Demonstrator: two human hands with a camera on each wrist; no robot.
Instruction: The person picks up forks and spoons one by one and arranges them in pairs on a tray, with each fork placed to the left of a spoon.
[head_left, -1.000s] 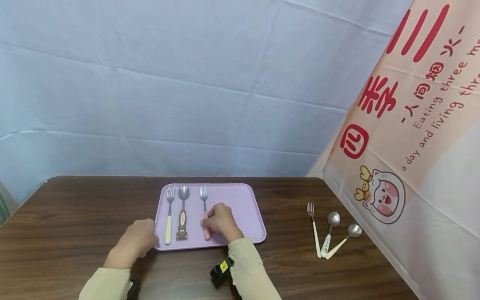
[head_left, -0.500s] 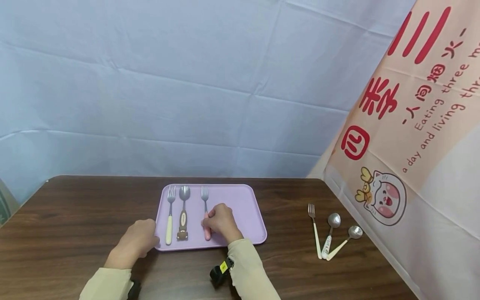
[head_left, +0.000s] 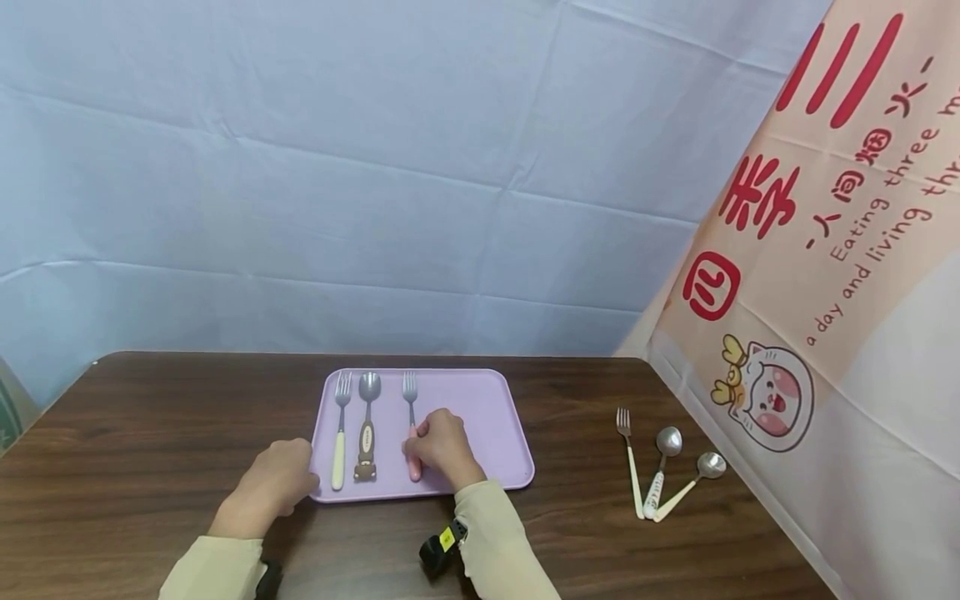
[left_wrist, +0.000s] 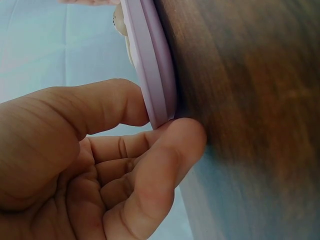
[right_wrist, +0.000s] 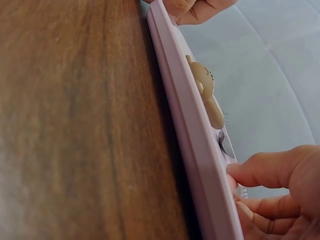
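A pale purple tray (head_left: 472, 417) lies on the table. My left hand (head_left: 276, 477) pinches its near left corner; in the left wrist view the thumb (left_wrist: 120, 102) is on the rim and the forefinger (left_wrist: 185, 142) at the underside. My right hand (head_left: 444, 446) pinches the pink handle of a fork (head_left: 410, 392) in the middle of the tray, tines pointing away. To its left lie a spoon (head_left: 367, 429) with a brown bear handle and a fork (head_left: 339, 454) with a cream handle, side by side. The right wrist view shows the pink handle (right_wrist: 232, 182) between thumb and fingers.
On the table's right lie a white-handled fork (head_left: 630, 467), a spoon with a patterned handle (head_left: 654, 492) and a spoon with a cream handle (head_left: 678, 498), handle ends together. Light blue cloth (head_left: 337, 183) hangs behind, and a printed banner (head_left: 810, 292) stands at the right.
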